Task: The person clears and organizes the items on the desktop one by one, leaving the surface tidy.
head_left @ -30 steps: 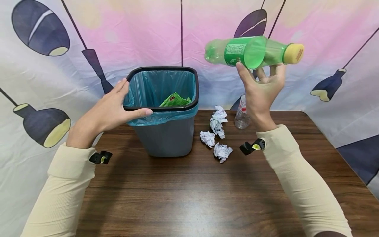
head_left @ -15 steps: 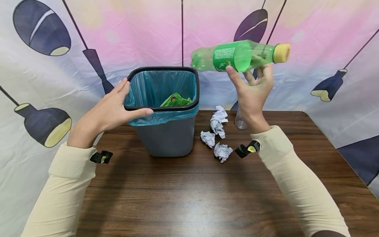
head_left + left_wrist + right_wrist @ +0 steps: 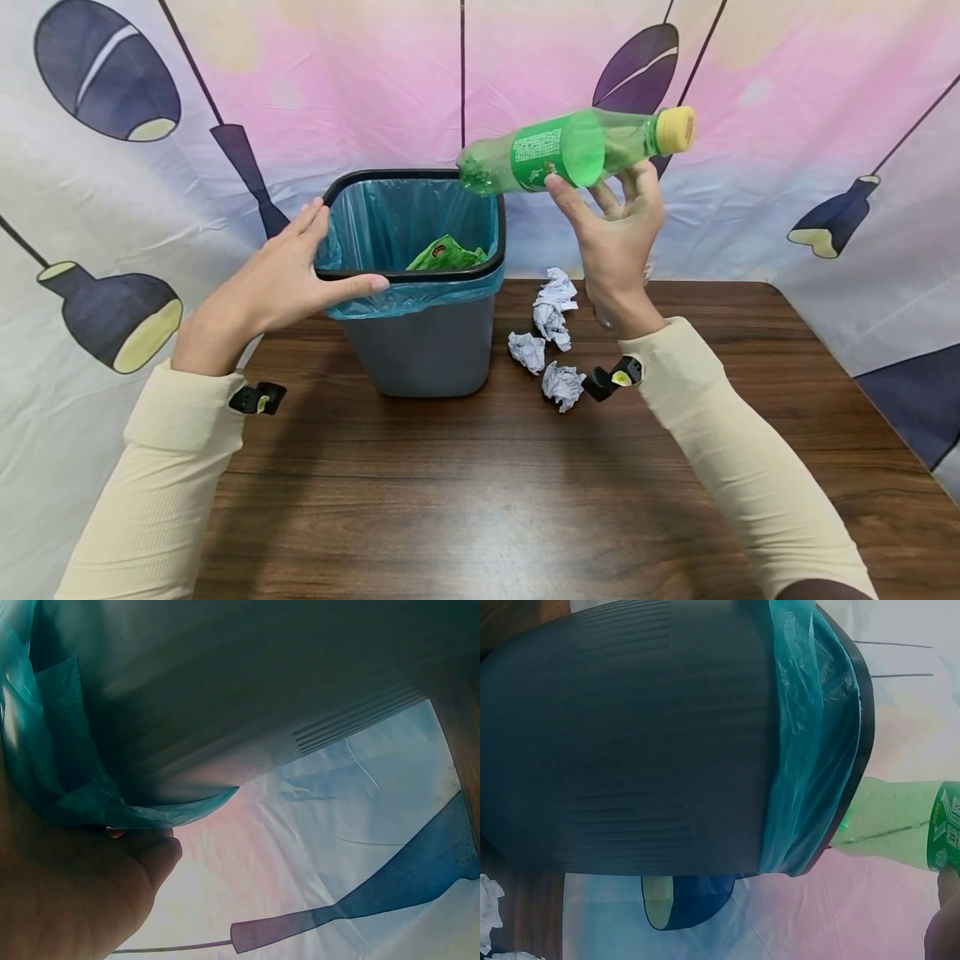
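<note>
My right hand [image 3: 618, 237] holds a green plastic bottle [image 3: 551, 154] with a yellow cap, thumb on the near side of the label. Tilted, the bottle points its base left, over the far right corner of the bin's rim in the head view. My left hand [image 3: 262, 283] grips the near left corner of a grey trash bin [image 3: 427, 350], its thumb lying along the black front rim. A blue bag [image 3: 382, 212] lines the bin and folds over its rim. Inside the bin shows a crumpled green wrapper [image 3: 446, 253].
Several crumpled paper balls [image 3: 562, 385] lie on the brown wooden table [image 3: 450, 492], right of the bin. A clear bottle [image 3: 602, 315] is mostly hidden behind my right wrist. A printed cloth [image 3: 360, 92] hangs behind the table.
My right hand has carried the green bottle left and slightly down, from right of the bin to the rim's far right corner. The left hand stays on the bin.
</note>
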Demonstrator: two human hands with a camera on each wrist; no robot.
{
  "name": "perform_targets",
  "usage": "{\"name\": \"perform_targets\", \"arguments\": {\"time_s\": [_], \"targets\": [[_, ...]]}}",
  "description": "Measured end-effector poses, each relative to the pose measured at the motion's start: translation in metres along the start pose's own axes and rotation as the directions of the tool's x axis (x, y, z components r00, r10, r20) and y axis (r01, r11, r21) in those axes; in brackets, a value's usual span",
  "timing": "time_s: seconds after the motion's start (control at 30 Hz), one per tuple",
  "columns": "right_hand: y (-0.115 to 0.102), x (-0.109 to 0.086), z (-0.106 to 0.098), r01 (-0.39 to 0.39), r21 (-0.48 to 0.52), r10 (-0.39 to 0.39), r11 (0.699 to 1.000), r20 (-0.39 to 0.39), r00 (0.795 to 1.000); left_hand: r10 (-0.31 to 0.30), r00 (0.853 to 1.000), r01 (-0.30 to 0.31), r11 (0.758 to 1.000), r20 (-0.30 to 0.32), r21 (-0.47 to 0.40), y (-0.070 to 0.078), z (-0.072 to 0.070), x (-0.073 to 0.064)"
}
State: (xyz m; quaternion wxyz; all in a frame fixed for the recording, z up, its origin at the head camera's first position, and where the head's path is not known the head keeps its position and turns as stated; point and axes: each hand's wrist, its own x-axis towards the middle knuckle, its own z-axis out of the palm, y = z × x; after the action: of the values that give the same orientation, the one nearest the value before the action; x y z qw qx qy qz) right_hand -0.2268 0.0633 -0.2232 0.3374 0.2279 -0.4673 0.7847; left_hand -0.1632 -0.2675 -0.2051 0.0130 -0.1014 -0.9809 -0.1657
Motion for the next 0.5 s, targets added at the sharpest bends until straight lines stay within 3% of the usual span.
{"name": "perform_targets", "arguments": {"time_s": [0.2, 0.5], "targets": [[0.0037, -0.0046, 0.002, 0.065, -0.069, -0.061, 0.996, 0.047, 0.997, 0.0, 1.0, 0.0, 1.0, 0.0, 0.006, -0.0001, 0.0, -0.0003], [0.0095, -0.0092, 0.0049, 0.077, -0.024, -0.075, 0.997, 0.082, 0.994, 0.0, 1.0, 0.0, 1.0, -0.001, 0.005, -0.0001, 0.0003, -0.0003]]}}
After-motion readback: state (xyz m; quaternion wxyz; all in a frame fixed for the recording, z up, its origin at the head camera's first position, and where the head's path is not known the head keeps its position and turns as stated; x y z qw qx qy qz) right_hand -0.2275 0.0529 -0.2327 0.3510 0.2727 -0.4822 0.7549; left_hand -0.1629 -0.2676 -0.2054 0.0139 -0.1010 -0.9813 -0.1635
